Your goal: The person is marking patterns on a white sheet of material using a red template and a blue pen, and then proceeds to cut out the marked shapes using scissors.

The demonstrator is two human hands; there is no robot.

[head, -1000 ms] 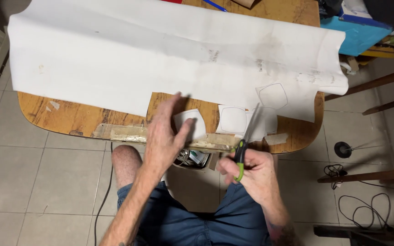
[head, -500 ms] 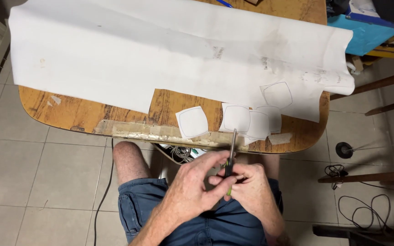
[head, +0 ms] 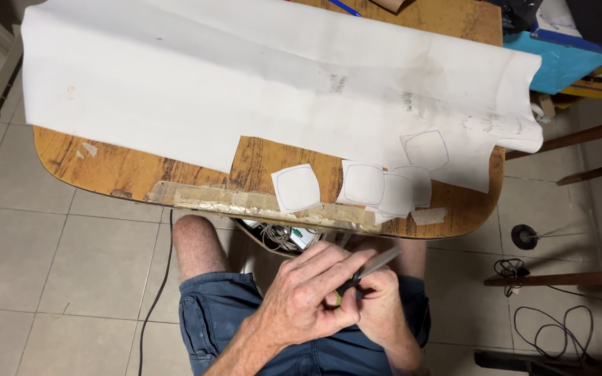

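- The right hand [head: 381, 313] is gripping the scissors [head: 367, 270] tightly over the lap.
- The left hand [head: 308, 292] is lying over it, fingers touching the scissors' handle.
- Cut paper squares [head: 295, 188] are lying on the wooden table [head: 127, 167].

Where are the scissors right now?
In the head view, the scissors sit low and right of centre, held between both hands above the lap, just below the table edge.
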